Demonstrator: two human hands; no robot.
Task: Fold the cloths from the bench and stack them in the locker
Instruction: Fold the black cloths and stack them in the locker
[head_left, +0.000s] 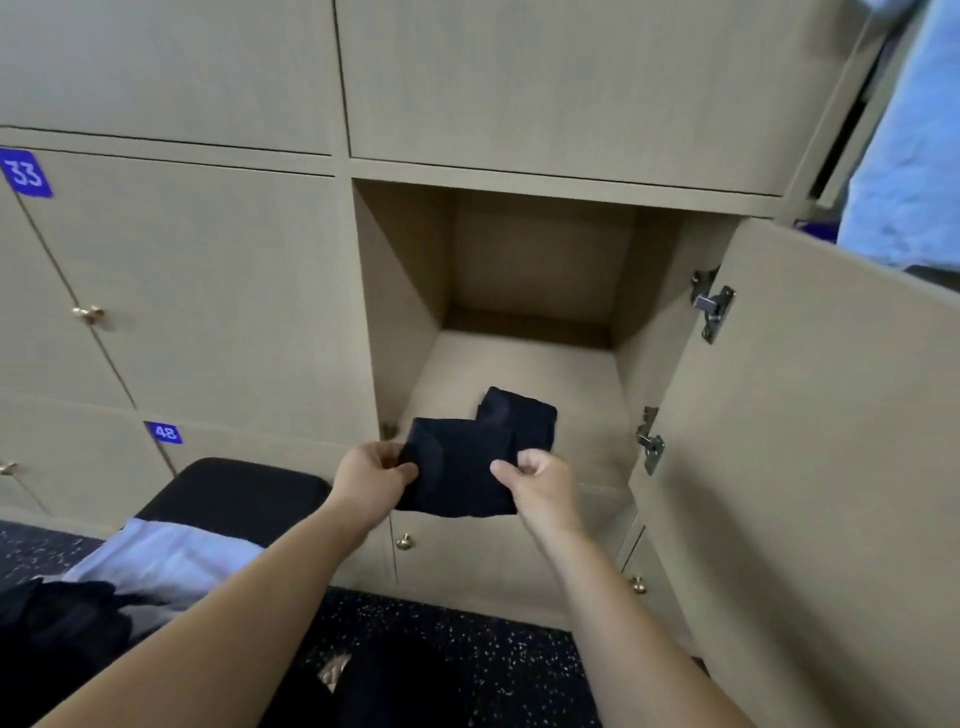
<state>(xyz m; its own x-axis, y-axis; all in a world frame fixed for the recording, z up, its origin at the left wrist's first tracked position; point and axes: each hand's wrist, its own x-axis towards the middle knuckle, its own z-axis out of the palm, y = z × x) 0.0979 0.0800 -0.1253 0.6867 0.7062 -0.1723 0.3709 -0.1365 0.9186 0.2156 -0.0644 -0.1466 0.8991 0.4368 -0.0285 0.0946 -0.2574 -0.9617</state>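
Note:
I hold a folded black cloth (457, 475) at the front lip of the open locker (519, 358). My left hand (371, 475) pinches its left edge and my right hand (537, 480) pinches its right edge. A second folded black cloth (519, 415) lies on the locker floor just behind it, partly hidden by the held one. On the black bench (234, 491) at the lower left lie a white cloth (166, 556) and a dark crumpled cloth (62, 618).
The locker door (810, 467) stands swung open on the right with two metal hinges. Shut locker doors with brass knobs surround the opening, labelled 33 and 48. A light blue fabric (904, 156) hangs at the top right. Dark speckled floor lies below.

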